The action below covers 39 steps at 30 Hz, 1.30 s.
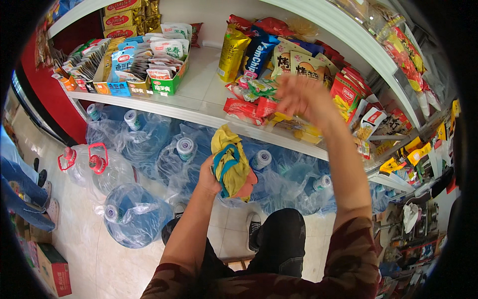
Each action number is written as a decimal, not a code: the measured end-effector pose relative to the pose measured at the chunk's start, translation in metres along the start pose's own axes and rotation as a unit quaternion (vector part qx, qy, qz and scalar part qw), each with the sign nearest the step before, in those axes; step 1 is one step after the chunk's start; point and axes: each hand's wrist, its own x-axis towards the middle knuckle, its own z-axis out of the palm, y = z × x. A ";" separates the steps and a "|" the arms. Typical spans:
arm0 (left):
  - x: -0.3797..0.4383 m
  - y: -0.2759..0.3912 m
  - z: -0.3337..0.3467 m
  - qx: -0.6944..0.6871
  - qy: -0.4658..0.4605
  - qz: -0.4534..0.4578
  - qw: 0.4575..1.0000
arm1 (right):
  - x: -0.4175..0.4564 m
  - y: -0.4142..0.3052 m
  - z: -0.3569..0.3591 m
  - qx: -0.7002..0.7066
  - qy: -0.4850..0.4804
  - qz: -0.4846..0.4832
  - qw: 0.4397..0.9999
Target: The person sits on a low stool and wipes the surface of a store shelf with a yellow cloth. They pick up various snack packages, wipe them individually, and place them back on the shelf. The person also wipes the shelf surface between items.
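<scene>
My left hand (210, 177) grips a crumpled yellow-green cloth (232, 164) with a teal edge, held in front of the lower shelf edge. Something pink or orange shows at the cloth's right side, too unclear to name. Over the right part of the white shelf (203, 80) is my right hand (300, 98), blurred, its fingers apart. It appears to hold nothing; whether it touches the packs is unclear. Close to its fingers lie a green-and-white snack bag (261, 86) and red snack packs (244, 111). Behind stand a yellow snack bag (233, 53) and a blue chip bag (260, 50).
Small display boxes (164, 84) of packets fill the shelf's left part. Under it stand large plastic-wrapped blue water bottles (138, 220) and clear jugs with red handles (108, 181). A person's legs in jeans (22, 202) are at the far left, above a carton (54, 267).
</scene>
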 end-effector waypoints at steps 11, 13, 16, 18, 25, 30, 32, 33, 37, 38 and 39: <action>-0.009 0.002 -0.001 0.027 0.060 0.081 0.995 | -0.093 0.167 0.136 -0.280 0.130 -0.129 0.942; -0.009 0.005 -0.007 0.010 0.059 0.094 0.994 | -0.087 0.179 0.142 -0.256 0.101 -0.104 0.956; -0.011 0.007 -0.002 -0.008 0.065 0.114 0.991 | -0.077 0.183 0.144 -0.228 0.094 -0.107 0.963; -0.011 0.009 -0.001 -0.019 0.054 0.123 0.991 | -0.072 0.183 0.144 -0.231 0.094 -0.098 0.963; -0.006 0.004 0.000 0.117 -0.026 0.151 0.981 | -0.061 0.184 0.139 -0.109 0.239 -0.101 0.960; -0.008 0.000 0.003 0.186 -0.052 0.113 0.975 | -0.053 0.177 0.141 -0.214 0.260 -0.144 0.930; -0.008 0.000 0.002 0.163 -0.021 0.130 0.978 | -0.051 0.178 0.146 -0.282 0.222 -0.160 0.920; -0.008 0.003 0.002 0.149 -0.027 0.126 0.980 | -0.048 0.183 0.149 -0.296 0.213 -0.190 0.911; -0.009 0.012 -0.001 0.104 -0.035 0.144 0.983 | -0.049 0.186 0.166 -0.311 0.200 -0.195 0.908; -0.009 0.012 0.000 0.098 -0.032 0.150 0.983 | -0.049 0.185 0.166 -0.323 0.211 -0.214 0.897; -0.011 0.015 -0.001 0.094 -0.024 0.160 0.982 | -0.048 0.184 0.170 -0.341 0.202 -0.216 0.892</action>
